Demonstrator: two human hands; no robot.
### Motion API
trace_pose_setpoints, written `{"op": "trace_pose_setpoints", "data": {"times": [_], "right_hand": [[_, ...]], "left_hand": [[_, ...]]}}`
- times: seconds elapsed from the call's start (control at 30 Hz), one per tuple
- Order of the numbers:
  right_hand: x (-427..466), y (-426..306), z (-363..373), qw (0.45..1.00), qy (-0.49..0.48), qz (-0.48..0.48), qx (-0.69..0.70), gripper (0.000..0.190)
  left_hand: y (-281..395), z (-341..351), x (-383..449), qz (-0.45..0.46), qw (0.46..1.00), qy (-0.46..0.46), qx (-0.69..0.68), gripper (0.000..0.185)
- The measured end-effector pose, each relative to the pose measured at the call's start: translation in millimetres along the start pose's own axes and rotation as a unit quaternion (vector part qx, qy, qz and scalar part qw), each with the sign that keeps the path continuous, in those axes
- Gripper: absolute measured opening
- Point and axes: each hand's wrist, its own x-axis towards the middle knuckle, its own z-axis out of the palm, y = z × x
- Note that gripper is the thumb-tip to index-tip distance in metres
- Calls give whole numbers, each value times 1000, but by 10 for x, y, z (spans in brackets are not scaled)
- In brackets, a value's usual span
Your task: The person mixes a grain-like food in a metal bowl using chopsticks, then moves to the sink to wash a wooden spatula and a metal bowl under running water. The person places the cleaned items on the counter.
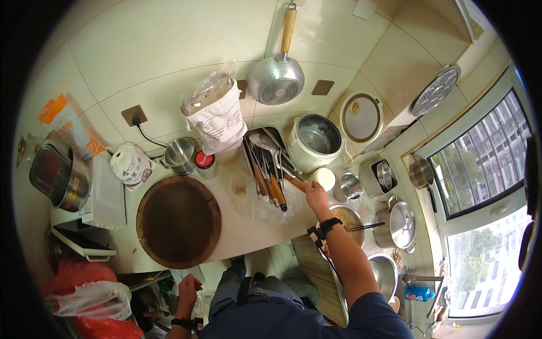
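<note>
My right hand [316, 195] reaches over the counter and touches the end of a wooden handle [294, 182]. That handle belongs to a utensil in a metal tray [250, 160] of ladles, a slotted skimmer [263, 141] and other wooden-handled tools. Whether my fingers are closed on it is hard to tell. A pale round lid [323, 178] lies just beyond the hand. My left hand [190, 284] hangs low before the counter's front edge, fingers loosely curled, with nothing visible in it. Above it on the counter lies a large round dark board [179, 222].
A rice cooker [318, 137] with a raised lid stands behind the tray. Right of my forearm are a steel bowl of food [349, 220] with chopsticks and a lidded pot [400, 224]. A glass jar [206, 164], small saucepan [180, 156] and cloth bag [132, 166] stand left.
</note>
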Motion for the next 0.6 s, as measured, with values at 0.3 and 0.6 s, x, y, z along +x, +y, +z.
{"op": "trace_pose_setpoints", "data": {"times": [0.3, 0.6], "right_hand": [[197, -218, 221, 995, -91, -32, 14, 45], [809, 264, 623, 984, -163, -61, 41, 38]], "left_hand": [[286, -139, 630, -3, 1000, -18, 9, 52], [360, 41, 680, -11, 1000, 8, 27, 56]]}}
